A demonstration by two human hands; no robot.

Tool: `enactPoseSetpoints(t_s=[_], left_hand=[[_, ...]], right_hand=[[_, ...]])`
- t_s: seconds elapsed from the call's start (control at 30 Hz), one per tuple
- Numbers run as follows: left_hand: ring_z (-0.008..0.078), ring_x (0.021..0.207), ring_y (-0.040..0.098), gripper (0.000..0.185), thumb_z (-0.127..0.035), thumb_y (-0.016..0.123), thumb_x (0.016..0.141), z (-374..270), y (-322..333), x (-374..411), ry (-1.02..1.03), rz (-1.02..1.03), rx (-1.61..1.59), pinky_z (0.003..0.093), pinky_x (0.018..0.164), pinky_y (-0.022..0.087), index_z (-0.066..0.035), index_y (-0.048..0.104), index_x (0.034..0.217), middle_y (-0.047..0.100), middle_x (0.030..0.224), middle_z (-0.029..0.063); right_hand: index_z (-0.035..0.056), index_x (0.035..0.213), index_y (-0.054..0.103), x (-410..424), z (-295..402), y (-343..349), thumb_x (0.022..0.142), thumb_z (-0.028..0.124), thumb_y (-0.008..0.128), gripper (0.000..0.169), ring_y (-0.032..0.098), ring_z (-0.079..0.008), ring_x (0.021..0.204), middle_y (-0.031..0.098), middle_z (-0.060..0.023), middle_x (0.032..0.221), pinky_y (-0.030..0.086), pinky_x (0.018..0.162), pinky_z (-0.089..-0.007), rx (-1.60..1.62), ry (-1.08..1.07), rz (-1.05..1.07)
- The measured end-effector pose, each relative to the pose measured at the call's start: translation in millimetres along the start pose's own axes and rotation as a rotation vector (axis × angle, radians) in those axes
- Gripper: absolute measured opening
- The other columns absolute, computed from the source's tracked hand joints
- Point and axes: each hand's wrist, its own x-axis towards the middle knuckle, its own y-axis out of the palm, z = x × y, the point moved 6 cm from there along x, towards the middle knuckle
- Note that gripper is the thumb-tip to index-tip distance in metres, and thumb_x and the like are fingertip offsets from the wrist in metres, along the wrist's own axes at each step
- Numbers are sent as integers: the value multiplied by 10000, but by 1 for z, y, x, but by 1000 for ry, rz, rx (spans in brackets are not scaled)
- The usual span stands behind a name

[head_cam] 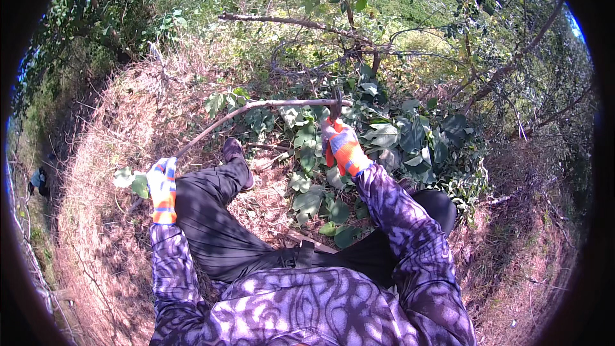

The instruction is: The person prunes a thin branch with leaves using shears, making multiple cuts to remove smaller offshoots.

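Note:
My left hand, in a striped orange, white and blue knit glove, grips a long thin branch by its lower left part. A few green leaves stick out beside that hand. The branch bends and runs level to the right. Its far end meets the dark blades of pruning shears. My right hand, in a matching glove, is closed around the shears' orange handles. Whether the blades have cut into the wood cannot be told. Below and right of the shears lie broad-leaved green cuttings.
My legs in dark trousers are spread around the leaves, one shoe on dry grass. Bare forked branches stand ahead, and a leaning limb rises at right. Dry ground slopes away left, where a small light-and-dark shape is unclear.

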Motion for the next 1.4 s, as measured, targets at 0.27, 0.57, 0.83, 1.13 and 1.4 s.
enactPoseSetpoints(t_s=[0.27,0.57,0.83,1.13,1.4], left_hand=[[162,653,533,223,-203,653,891,-7,0,-2,72,-13,-15,332,619,413,18,643,865,618,742,77],[70,629,456,180,-176,678,877,-27,5,1,-17,15,-183,260,571,373,-5,630,850,558,681,-14],[62,610,421,225,-217,686,882,-20,6,1,22,-22,-225,263,543,335,-18,619,803,503,647,-30],[74,593,413,249,-248,676,892,-21,4,0,42,-77,-134,275,542,331,-23,620,799,490,630,-29],[100,579,438,225,-208,665,890,-22,5,2,47,-76,-44,295,546,350,-10,629,792,510,617,17]], right_hand=[[106,818,547,23,-22,-6,945,345,561,272,446,-128,395,514,8,583,350,389,-272,19,-104,-73],[145,805,508,31,-59,16,955,294,573,222,415,-91,418,449,49,542,338,389,-264,322,18,70],[70,990,553,17,-59,28,932,365,580,302,643,-226,767,636,-71,850,528,681,-357,557,246,234],[3,1141,537,6,-37,38,911,230,573,326,643,-256,994,654,-142,1066,503,881,-374,629,183,550],[29,1120,545,-5,-35,36,905,131,550,238,642,-209,951,635,-80,966,520,869,-368,332,36,389]])
